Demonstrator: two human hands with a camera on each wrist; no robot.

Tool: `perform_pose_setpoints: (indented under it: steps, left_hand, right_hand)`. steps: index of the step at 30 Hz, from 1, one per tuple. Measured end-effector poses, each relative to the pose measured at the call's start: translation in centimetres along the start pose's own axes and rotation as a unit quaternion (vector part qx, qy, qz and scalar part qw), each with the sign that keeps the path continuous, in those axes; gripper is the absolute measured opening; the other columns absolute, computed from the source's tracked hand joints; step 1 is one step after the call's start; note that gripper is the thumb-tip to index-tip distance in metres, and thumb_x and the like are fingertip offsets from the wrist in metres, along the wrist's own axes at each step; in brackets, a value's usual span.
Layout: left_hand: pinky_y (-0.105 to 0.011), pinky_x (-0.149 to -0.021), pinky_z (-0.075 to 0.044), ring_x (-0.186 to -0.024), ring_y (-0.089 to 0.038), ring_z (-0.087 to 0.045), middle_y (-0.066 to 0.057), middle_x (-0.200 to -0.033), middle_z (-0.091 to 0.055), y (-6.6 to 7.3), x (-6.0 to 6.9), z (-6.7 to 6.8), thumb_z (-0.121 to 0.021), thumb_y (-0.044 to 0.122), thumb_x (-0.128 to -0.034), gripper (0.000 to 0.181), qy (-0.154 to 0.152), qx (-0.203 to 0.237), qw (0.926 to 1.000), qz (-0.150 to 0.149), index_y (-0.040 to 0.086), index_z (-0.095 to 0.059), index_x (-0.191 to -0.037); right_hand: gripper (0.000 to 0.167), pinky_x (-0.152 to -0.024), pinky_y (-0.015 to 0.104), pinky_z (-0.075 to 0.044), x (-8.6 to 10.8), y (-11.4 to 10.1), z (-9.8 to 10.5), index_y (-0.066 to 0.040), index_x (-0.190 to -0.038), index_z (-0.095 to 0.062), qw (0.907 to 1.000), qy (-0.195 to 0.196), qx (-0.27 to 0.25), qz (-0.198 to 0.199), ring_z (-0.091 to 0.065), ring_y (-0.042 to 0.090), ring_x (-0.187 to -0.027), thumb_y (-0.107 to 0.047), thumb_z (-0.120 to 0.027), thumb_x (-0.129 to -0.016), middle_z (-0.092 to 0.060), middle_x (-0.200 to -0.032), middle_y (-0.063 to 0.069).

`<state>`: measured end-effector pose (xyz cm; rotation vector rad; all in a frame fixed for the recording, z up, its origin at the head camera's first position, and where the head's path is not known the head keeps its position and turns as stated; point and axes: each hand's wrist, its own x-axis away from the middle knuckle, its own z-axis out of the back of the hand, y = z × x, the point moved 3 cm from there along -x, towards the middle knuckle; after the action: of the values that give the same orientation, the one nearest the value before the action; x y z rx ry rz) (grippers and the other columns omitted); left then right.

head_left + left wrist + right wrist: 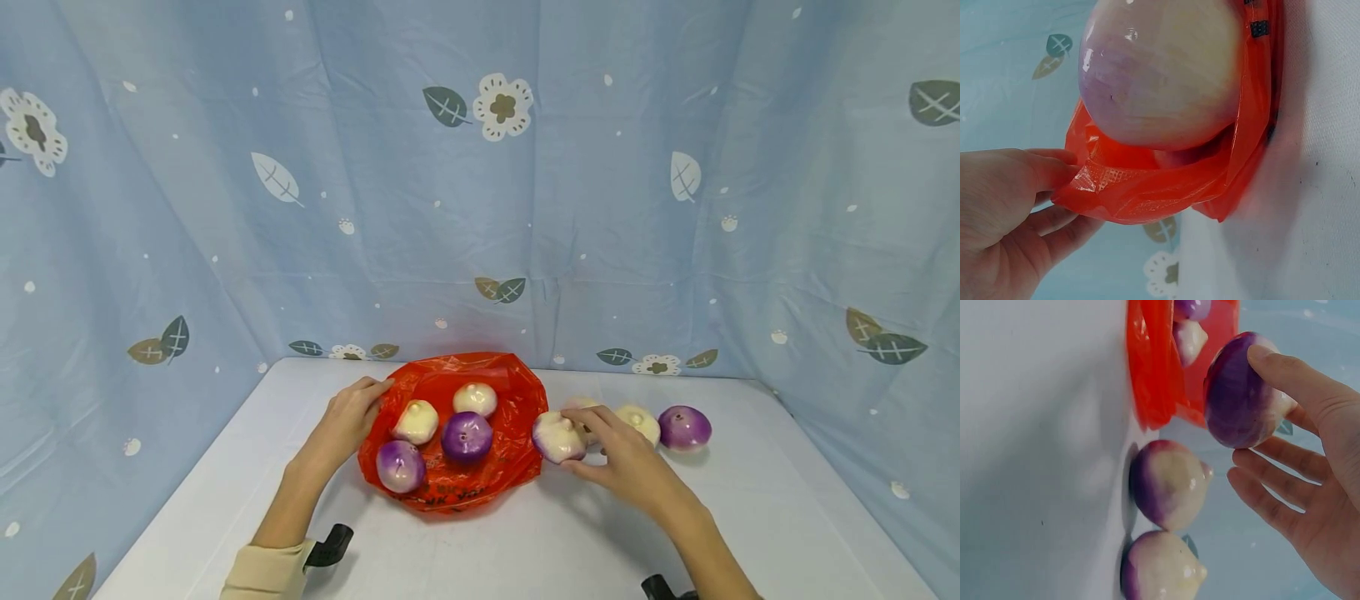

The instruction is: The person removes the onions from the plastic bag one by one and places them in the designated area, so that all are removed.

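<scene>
Your right grip (621,454) had a glossy white-and-purple onion (557,437) pinched between thumb and fingertips. Right wrist view put that onion clear of the white worktop (450,550), purple base down, pale nub toward your palm. From the head view it sat at the right rim of the crinkled red plastic bag (442,367) (couldn't tell if the two touched).

Your left grip (351,417) was pinching the bag's left rim; left wrist view showed the thin plastic caught between the digits. Bag stood on the worktop, mouth wide, black print on its near side.

Four onions inside: a pale cream onion (416,422) at left, a small whitish onion (475,400) at the back, a deep purple onion (467,437) in the middle, a purple-and-white onion (401,466) at the near left, close to the rim.

Three more on the worktop, right of the bag: a pale onion (583,407) partly hidden behind your right grip, a cream onion (639,422) beside it, then a round purple onion (685,428) farthest right. Light-blue printed curtain (420,208) hung behind.
</scene>
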<state>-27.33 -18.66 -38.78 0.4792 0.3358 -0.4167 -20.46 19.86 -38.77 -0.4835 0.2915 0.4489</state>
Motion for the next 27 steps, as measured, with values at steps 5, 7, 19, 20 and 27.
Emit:
perform_pose_setpoints:
  steps: [5, 7, 19, 20, 27]
  left_hand:
    - [-0.045, -0.085, -0.059, -0.097, -0.031, -0.069, -0.016, -0.108, -0.068, 0.0, 0.0, 0.0, -0.063, -0.007, -0.0885, 0.037, -0.001, 0.005, 1.0000, 0.002, -0.003, -0.064, -0.125]
    - [-0.044, -0.085, -0.059, -0.098, -0.031, -0.069, -0.016, -0.108, -0.068, 0.0, 0.0, 0.0, -0.064, -0.006, -0.0886, 0.037, -0.002, 0.006, 1.0000, 0.005, -0.003, -0.064, -0.126]
    - [-0.044, -0.085, -0.060, -0.098, -0.032, -0.069, -0.016, -0.108, -0.068, -0.1, 0.0, 0.0, -0.064, -0.005, -0.0887, 0.038, -0.001, 0.006, 1.0000, 0.007, -0.002, -0.063, -0.126]
    - [-0.044, -0.085, -0.060, -0.098, -0.032, -0.069, -0.016, -0.108, -0.068, -0.1, 0.0, 0.0, -0.064, -0.005, -0.0887, 0.038, -0.001, 0.006, 1.0000, 0.007, -0.002, -0.063, -0.126]
    - [-0.044, -0.085, -0.060, -0.097, -0.031, -0.069, -0.016, -0.108, -0.068, -0.1, 0.0, 0.0, -0.064, -0.004, -0.0893, 0.037, -0.001, 0.009, 0.9999, 0.009, -0.002, -0.063, -0.126]
  right_hand:
    - [0.067, -0.086, 0.037, -0.060, 0.4, 0.8, 0.7, -0.030, -0.135, -0.055, 0.9999, 0.006, 0.003, -0.011, -0.065, 0.012, -0.103, -0.040, -0.084, -0.075, -0.061, -0.122, -0.010]
    - [0.067, -0.084, 0.036, -0.060, 0.5, 1.2, 1.0, -0.030, -0.135, -0.055, 0.9999, 0.009, 0.003, -0.015, -0.063, 0.012, -0.101, -0.041, -0.083, -0.075, -0.061, -0.121, -0.011]
    - [0.062, -0.071, 0.028, -0.060, 1.4, 3.2, 2.5, -0.022, -0.132, -0.057, 0.9993, 0.028, -0.002, -0.024, -0.066, 0.016, -0.102, -0.039, -0.082, -0.077, -0.063, -0.122, -0.003]
    - [0.062, -0.071, 0.029, -0.060, 1.4, 3.3, 2.7, -0.022, -0.132, -0.058, 0.9993, 0.030, -0.001, -0.024, -0.066, 0.016, -0.102, -0.039, -0.082, -0.077, -0.063, -0.122, -0.003]
    - [0.062, -0.068, 0.025, -0.058, 1.8, 3.8, 3.6, -0.019, -0.131, -0.058, 0.9983, 0.055, 0.009, -0.014, -0.062, 0.014, -0.098, -0.035, -0.084, -0.076, -0.063, -0.120, -0.004]
